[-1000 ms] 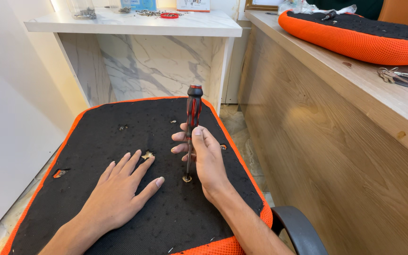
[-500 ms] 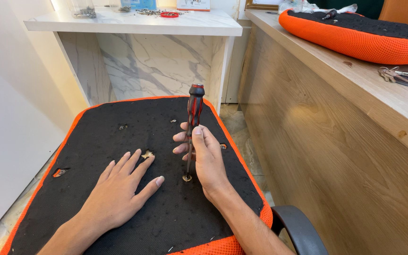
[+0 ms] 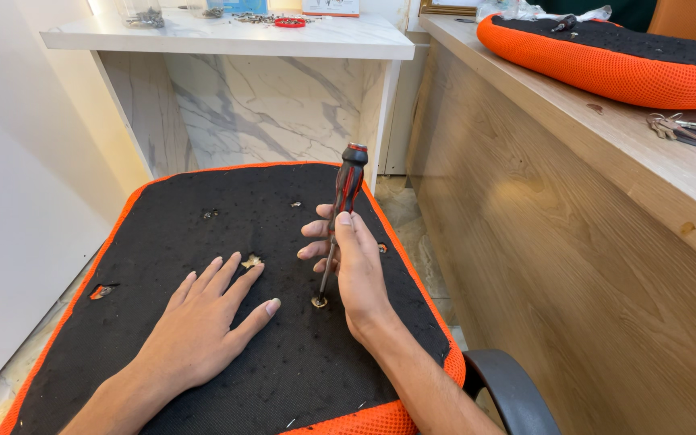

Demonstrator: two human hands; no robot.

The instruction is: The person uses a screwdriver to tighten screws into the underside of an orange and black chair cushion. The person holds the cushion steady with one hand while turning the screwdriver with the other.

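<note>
An upturned chair seat (image 3: 203, 379) with a black fabric underside and an orange mesh rim fills the lower middle of the view. My right hand (image 3: 356, 270) grips a red and black screwdriver (image 3: 346, 187) around its shaft, below the handle. The tool stands nearly upright, with its tip on a metal screw (image 3: 318, 302) in the seat. My left hand (image 3: 207, 318) lies flat on the black fabric with fingers spread, just left of the screw. Several torn holes in the fabric (image 3: 251, 261) show lighter material beneath.
A wooden desk (image 3: 606, 209) stands close on the right, with a second orange and black seat cushion (image 3: 614, 60) and a bunch of keys (image 3: 674, 129) on top. A white marble-look table (image 3: 235, 36) with small parts stands behind. A black armrest (image 3: 517, 391) curves at lower right.
</note>
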